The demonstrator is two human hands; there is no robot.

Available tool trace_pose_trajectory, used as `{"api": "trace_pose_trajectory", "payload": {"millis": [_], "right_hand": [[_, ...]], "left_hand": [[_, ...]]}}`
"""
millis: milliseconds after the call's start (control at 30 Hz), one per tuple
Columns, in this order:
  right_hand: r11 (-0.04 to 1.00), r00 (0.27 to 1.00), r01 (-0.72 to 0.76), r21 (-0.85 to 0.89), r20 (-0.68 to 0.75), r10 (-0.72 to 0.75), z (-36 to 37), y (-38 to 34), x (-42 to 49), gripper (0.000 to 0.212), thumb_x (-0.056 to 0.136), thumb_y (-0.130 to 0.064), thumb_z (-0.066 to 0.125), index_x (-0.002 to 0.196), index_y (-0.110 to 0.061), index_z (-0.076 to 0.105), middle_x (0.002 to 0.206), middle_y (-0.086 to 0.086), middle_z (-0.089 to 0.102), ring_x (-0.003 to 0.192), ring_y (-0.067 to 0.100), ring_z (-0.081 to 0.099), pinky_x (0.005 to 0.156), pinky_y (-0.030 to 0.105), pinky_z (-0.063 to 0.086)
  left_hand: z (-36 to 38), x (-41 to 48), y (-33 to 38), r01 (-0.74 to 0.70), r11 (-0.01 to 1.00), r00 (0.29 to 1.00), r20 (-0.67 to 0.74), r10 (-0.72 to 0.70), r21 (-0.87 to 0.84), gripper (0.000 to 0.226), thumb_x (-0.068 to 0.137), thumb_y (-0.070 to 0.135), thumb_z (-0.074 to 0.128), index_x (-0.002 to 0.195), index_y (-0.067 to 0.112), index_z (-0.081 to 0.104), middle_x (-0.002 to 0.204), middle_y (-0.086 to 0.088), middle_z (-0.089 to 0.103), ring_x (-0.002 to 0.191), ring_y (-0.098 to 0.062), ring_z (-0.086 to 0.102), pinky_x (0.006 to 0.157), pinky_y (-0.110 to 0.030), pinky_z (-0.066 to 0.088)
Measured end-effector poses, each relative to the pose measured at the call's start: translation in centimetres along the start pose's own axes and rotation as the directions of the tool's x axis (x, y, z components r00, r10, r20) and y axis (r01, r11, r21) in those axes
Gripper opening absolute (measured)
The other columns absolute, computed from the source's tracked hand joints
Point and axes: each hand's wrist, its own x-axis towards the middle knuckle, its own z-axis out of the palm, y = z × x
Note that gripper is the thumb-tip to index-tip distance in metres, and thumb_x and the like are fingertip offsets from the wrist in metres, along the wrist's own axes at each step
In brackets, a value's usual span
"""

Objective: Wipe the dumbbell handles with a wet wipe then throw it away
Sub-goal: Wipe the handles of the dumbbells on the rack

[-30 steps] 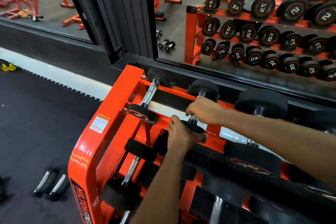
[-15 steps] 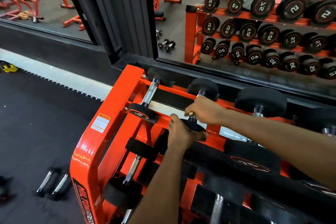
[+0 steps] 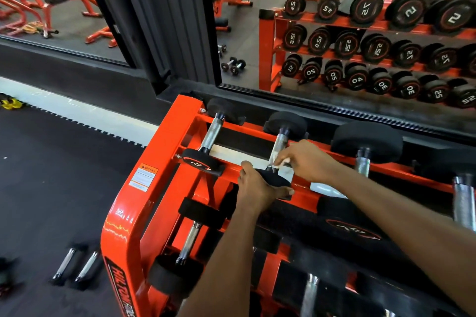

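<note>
On the floor at far left lies a pair of small dumbbells [image 3: 86, 266], well apart from the orange rack [image 3: 154, 152]. On the rack's top row, the leftmost dumbbell [image 3: 212, 134] rests untouched. Just to its right, the left hand [image 3: 253, 185] is curled around the near black head of the second dumbbell [image 3: 284, 123], steadying it. The right hand [image 3: 302, 159] pinches the wet wipe [image 3: 279, 164] against the lower end of that dumbbell's knurled handle [image 3: 279, 143], close to the head the left hand holds. Further right, a larger dumbbell [image 3: 367, 141] sits on the same row, with no hand on it.

The task looks to be in the middle of its wiping stage: one handle is under the wipe, and several more on this row and the rows below appear to remain. Nothing shows which handles are already clean. The wipe has not yet been thrown away, and no bin is in sight.

Only a small white scrap of the wipe shows between the right fingers; its size and condition are hard to judge. Both forearms cover much of the lower rows, and the frame cuts off the rack at right and bottom.
</note>
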Motion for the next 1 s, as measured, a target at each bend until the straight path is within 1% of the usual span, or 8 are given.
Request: {"api": "trace_pose_trajectory", "payload": {"millis": [100, 200, 433, 533, 600, 767, 933, 1000], "right_hand": [[0.857, 0.861, -0.353, 0.375, -0.229, 0.454, 0.5, 0.5, -1.2, 0.039, 0.082, 0.006, 0.054, 0.099, -0.020, 0.078, 0.094, -0.001, 0.073, 0.073, 0.011, 0.065, 0.064, 0.022, 0.048], [0.559, 0.628, -0.557, 0.614, -0.130, 0.768, 2.5, 0.3, -1.8, 0.024, 0.077, -0.002, 0.062, 0.093, -0.012, 0.077, 0.094, 0.012, 0.074, 0.090, 0.029, 0.068, 0.076, 0.032, 0.053], [0.481, 0.648, -0.662, 0.574, 0.117, 0.753, 5.5, -1.7, 1.5, 0.007, 0.077, -0.003, 0.058, 0.078, -0.004, 0.065, 0.074, 0.013, 0.060, 0.073, 0.029, 0.058, 0.061, 0.031, 0.042], [0.274, 0.575, -0.599, 0.752, 0.165, 0.802, 5.2, -1.0, 3.1, 0.015, 0.082, 0.003, 0.051, 0.088, 0.001, 0.065, 0.075, 0.014, 0.061, 0.065, 0.028, 0.063, 0.056, 0.030, 0.053], [0.213, 0.568, -0.540, 0.814, 0.166, 0.807, 4.9, -1.4, 3.2, 0.017, 0.087, 0.007, 0.046, 0.085, -0.002, 0.061, 0.071, 0.010, 0.058, 0.057, 0.019, 0.055, 0.046, 0.024, 0.042], [0.316, 0.680, -0.593, 0.741, 0.250, 0.689, 5.5, -1.8, 1.1, 0.034, 0.087, 0.012, 0.043, 0.064, -0.012, 0.053, 0.062, 0.007, 0.055, 0.055, 0.017, 0.048, 0.052, 0.027, 0.038], [-0.041, 0.578, -0.320, 0.947, 0.229, 0.783, 3.7, -2.9, 3.3, 0.028, 0.088, 0.015, 0.037, 0.084, 0.009, 0.064, 0.078, 0.027, 0.067, 0.061, 0.031, 0.063, 0.058, 0.030, 0.059], [-0.045, 0.586, -0.320, 0.946, 0.235, 0.775, 4.4, -2.6, 3.6, 0.030, 0.089, 0.013, 0.036, 0.090, 0.012, 0.066, 0.082, 0.025, 0.069, 0.066, 0.031, 0.068, 0.064, 0.035, 0.060]], "left_hand": [[-0.2, 0.0, -0.2, -0.016, 1.000, 1.000, 0.017, 0.016, -0.002, 0.115, 0.042, 0.054, 0.098, 0.125, 0.014, 0.030, 0.125, -0.005, 0.046, 0.121, -0.028, 0.045, 0.099, -0.045, 0.049], [-0.4, 0.1, -0.2, -0.019, 1.000, 0.999, 0.029, 0.018, 0.007, 0.119, 0.044, 0.053, 0.098, 0.131, 0.012, 0.029, 0.132, -0.007, 0.045, 0.127, -0.027, 0.043, 0.102, -0.042, 0.046], [-0.9, 0.7, -0.5, -0.036, 0.999, 0.993, 0.112, 0.031, 0.040, 0.114, 0.047, 0.055, 0.097, 0.128, 0.014, 0.027, 0.132, -0.007, 0.043, 0.125, -0.028, 0.045, 0.104, -0.041, 0.045], [-0.9, 0.7, -0.6, -0.052, 0.998, 0.992, 0.116, 0.047, 0.044, 0.107, 0.047, 0.055, 0.097, 0.119, 0.021, 0.025, 0.129, -0.004, 0.042, 0.123, -0.025, 0.044, 0.103, -0.040, 0.045], [-0.7, 0.6, -0.6, -0.059, 0.997, 0.993, 0.104, 0.054, 0.046, 0.104, 0.048, 0.054, 0.097, 0.115, 0.024, 0.023, 0.126, -0.003, 0.042, 0.122, -0.025, 0.044, 0.102, -0.039, 0.045], [-0.5, 0.7, -0.5, -0.055, 0.997, 0.996, 0.077, 0.051, 0.052, 0.108, 0.046, 0.054, 0.097, 0.123, 0.019, 0.029, 0.126, -0.001, 0.042, 0.123, -0.024, 0.044, 0.099, -0.036, 0.045], [-0.4, 0.6, -0.4, -0.047, 0.997, 0.997, 0.060, 0.044, 0.054, 0.104, 0.043, 0.055, 0.096, 0.113, 0.025, 0.026, 0.123, 0.001, 0.043, 0.122, -0.025, 0.045, 0.100, -0.039, 0.045], [-0.5, 0.5, -0.4, -0.042, 0.998, 0.997, 0.062, 0.039, 0.056, 0.105, 0.044, 0.055, 0.096, 0.116, 0.024, 0.027, 0.123, 0.000, 0.043, 0.123, -0.025, 0.044, 0.100, -0.039, 0.045]]}}
